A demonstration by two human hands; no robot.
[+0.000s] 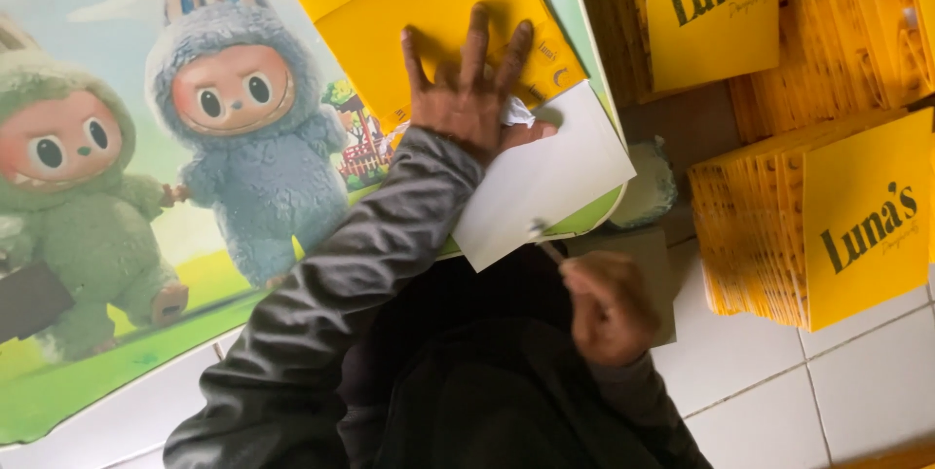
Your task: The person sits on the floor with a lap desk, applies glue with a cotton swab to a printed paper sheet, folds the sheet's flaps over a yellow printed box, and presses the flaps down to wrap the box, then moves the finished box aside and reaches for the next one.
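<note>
My left hand (pixel 472 89) lies flat with fingers spread on a yellow folded sheet (pixel 429 11), pressing it onto the low table. Under its wrist a white sheet (pixel 545 182) lies at an angle, and a small crumpled white scrap (pixel 516 113) sits beside the thumb. My right hand (pixel 609 308) is lower down, near my lap, closed around a thin stick (pixel 547 247) whose tip points toward the white sheet's lower edge. A grey sleeve covers my left arm.
The table top (pixel 146 187) carries a large cartoon picture of furry creatures. Stacks of yellow printed folded cards (pixel 838 225) stand at the right on the white tiled floor (pixel 838 391), with more stacks (pixel 711 11) behind. A pale round object (pixel 651 187) sits by the table edge.
</note>
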